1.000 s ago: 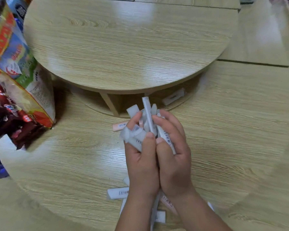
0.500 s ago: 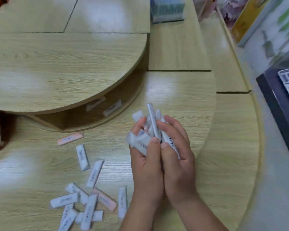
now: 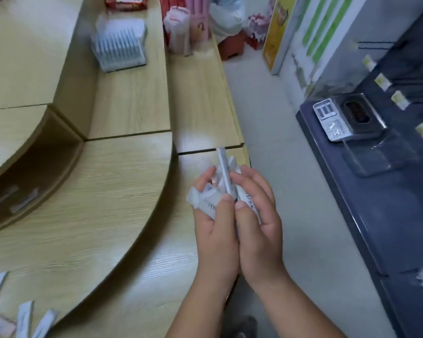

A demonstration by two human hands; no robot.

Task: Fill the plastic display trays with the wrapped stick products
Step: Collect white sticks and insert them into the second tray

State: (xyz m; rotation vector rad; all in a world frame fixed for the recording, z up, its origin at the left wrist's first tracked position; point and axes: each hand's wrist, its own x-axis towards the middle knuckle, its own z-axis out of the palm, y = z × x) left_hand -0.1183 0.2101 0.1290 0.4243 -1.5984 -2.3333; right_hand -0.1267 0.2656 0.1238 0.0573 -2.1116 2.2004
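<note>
The white wrapped sticks between the fingers carry black barcode stripes. The tiered wooden shelf left of the fingers shows pale oak-toned grain. The flat counter to their right is dark blue.

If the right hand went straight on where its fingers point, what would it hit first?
The right hand, gripping wrapped sticks, faces bare wooden shelf; first obstacle looks like the pink packages at its far end; depth unclear.

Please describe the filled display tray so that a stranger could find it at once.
Look at the straight wooden shelf that runs away from the round tiers. Near its far end stands a clear plastic tray. Unlike the pink and red packs on its right, it holds a tight row of pale upright sticks.
</note>
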